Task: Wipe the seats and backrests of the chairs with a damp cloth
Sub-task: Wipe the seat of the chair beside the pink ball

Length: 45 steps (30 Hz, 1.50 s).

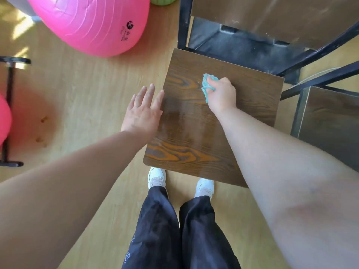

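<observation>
A dark wood-grain chair seat (196, 144) fills the middle of the head view, square and seen from above, with a wet sheen on its left half. My right hand (221, 94) is closed on a crumpled teal cloth (206, 84) and presses it onto the far middle of the seat. My left hand (143, 111) lies flat with fingers spread, resting against the seat's left edge and holding nothing. The chair's backrest is not distinguishable.
A black metal-framed table (291, 16) with a wooden top stands just beyond the seat. Another wood panel in a black frame (330, 117) is at the right. A big pink exercise ball (91, 24) lies on the floor at upper left, a black rack (9, 111) at the left edge.
</observation>
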### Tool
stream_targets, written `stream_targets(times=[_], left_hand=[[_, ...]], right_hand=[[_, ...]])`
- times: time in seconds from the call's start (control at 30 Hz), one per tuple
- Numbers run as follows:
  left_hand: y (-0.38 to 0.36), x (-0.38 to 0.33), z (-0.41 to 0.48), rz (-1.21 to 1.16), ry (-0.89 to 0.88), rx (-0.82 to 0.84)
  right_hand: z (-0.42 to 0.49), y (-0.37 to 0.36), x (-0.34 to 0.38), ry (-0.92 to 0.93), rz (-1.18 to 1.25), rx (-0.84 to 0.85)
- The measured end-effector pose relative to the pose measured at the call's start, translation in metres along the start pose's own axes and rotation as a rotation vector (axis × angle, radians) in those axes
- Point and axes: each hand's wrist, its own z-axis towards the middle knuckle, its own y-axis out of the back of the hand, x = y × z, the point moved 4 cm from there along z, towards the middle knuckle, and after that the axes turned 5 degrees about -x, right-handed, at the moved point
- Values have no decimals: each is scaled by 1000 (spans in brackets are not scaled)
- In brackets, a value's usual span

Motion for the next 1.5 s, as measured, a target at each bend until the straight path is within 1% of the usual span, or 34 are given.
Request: stream_targets(times=[0.1, 0.2, 0.3, 0.47, 0.53, 0.6, 0.77, 0.87, 0.93, 1.03, 1.07, 1.17, 1.23, 1.27, 1.37, 1.5], left_hand=[[2, 9, -7, -37, 42, -15], [2, 19, -14, -67, 71, -29], [-4, 28, -20, -79, 93, -32], [-11, 32, -31, -105, 120, -16], [-11, 31, -37, -104, 116, -10], [-11, 27, -43, -99, 104, -8], [-20, 16, -62, -111, 91, 1], [-29, 11, -78, -95, 99, 22], [-33, 10, -88, -96, 106, 32], [-36, 4, -100, -113, 109, 34], [-35, 1, -102, -112, 107, 33], [-34, -13, -103, -115, 99, 38], [-32, -23, -100, -117, 94, 32], [-32, -29, -98, -116, 94, 29], [-31, -51, -89, -120, 88, 27], [-36, -85, -73, -97, 17, 19]], right_hand=[[5, -23, 24, 75, -91, 85], [5, -26, 26, 142, -135, 138], [-4, -32, 27, 243, -192, 235], [-39, -53, 20, 527, -376, 420], [-61, -57, 11, 631, -415, 460], [-84, -60, 0, 691, -415, 478], [-138, -65, -38, 666, -274, 533], [-162, -69, -61, 503, -189, 594], [-179, -69, -75, 480, -208, 645], [-198, -66, -91, 531, -314, 687], [-200, -65, -93, 533, -315, 694], [-199, -55, -92, 546, -259, 695], [-193, -41, -92, 527, -178, 693], [-187, -31, -95, 501, -124, 663], [-161, 18, -104, 502, -81, 429], [-109, 90, -137, 268, -49, 184]])
